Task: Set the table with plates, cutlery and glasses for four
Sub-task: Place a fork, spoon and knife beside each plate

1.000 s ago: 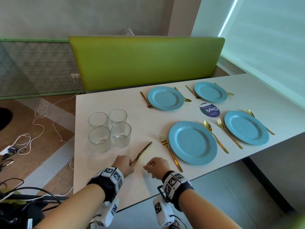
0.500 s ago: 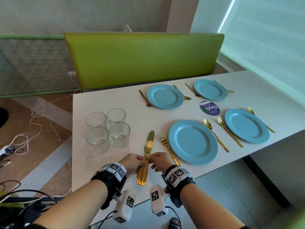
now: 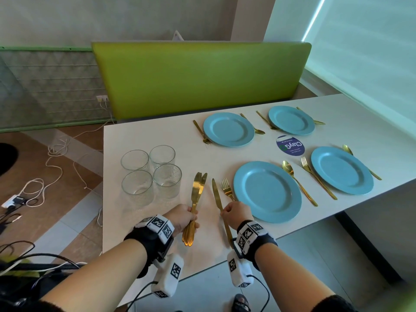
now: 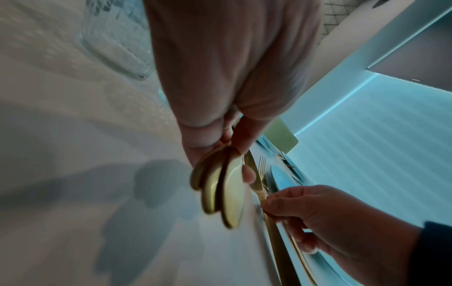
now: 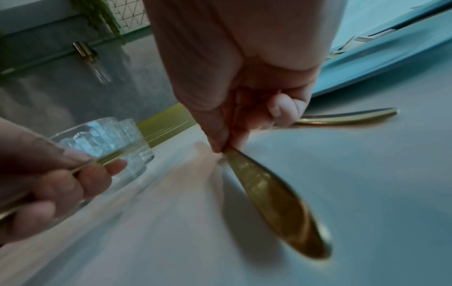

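Observation:
My left hand point(image 3: 183, 218) grips a bundle of gold knives point(image 3: 197, 192) by their handles point(image 4: 220, 191), blades pointing away over the white table point(image 3: 146, 134). My right hand point(image 3: 236, 212) pinches a single gold knife point(image 3: 217, 197) mid-handle point(image 5: 274, 203), just left of the gold fork point(image 3: 227, 189) beside the nearest blue plate point(image 3: 266, 191). Three more blue plates point(image 3: 228, 129) point(image 3: 291, 120) point(image 3: 342, 170) each have a gold fork and spoon beside them. Several empty glasses point(image 3: 150, 174) stand clustered left of my hands.
A round blue sticker point(image 3: 290, 146) lies between the plates. A green bench back point(image 3: 198, 77) runs behind the table. Cables and a power strip point(image 3: 13, 200) lie on the floor to the left. The table's near edge is just under my wrists.
The knives lay on the table a second ago; both hands lifted them together. Now my right hand has drawn one knife off to the right, while the left keeps the others.

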Motion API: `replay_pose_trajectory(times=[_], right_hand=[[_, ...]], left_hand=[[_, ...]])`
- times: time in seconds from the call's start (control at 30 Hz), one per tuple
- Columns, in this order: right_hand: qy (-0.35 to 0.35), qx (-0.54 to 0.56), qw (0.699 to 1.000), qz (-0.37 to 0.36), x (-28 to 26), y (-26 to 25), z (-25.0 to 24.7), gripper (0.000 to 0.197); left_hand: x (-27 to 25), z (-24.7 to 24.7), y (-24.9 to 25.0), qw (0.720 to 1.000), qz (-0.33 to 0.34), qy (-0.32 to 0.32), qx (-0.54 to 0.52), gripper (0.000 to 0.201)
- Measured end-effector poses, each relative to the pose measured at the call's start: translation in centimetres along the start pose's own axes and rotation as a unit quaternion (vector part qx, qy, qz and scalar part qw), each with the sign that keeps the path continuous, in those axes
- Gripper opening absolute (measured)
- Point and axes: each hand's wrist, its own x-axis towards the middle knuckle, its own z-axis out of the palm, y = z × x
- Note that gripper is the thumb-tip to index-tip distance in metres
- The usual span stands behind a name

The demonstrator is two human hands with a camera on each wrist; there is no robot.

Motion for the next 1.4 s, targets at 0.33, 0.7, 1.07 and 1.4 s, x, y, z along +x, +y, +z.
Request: replay_pose_trajectory(times=[0.33, 0.7, 1.07, 1.4], right_hand=[[0.081, -0.083, 0.993, -0.004, 0.6, -0.6, 1.1, 0.024], [0.096, -0.095, 0.99, -0.025, -0.5, 1.0, 0.9, 0.022], [0.089, -0.094, 0.992, -0.015, 0.0, 0.6, 0.6, 0.021], [0.088, -0.096, 0.991, 0.004, 0.3, 0.8, 0.3, 0.023]], left_hand=[[0.0, 0.5, 0.3, 1.0, 0.026, 0.014, -0.006, 0.018], [0.1, 0.8, 0.8, 0.999, 0.032, 0.009, -0.014, 0.022], [0.5, 0.9, 0.5, 0.999, 0.032, 0.019, -0.009, 0.024], [0.8, 0.5, 0.4, 0.999, 0.037, 0.016, -0.007, 0.012]])
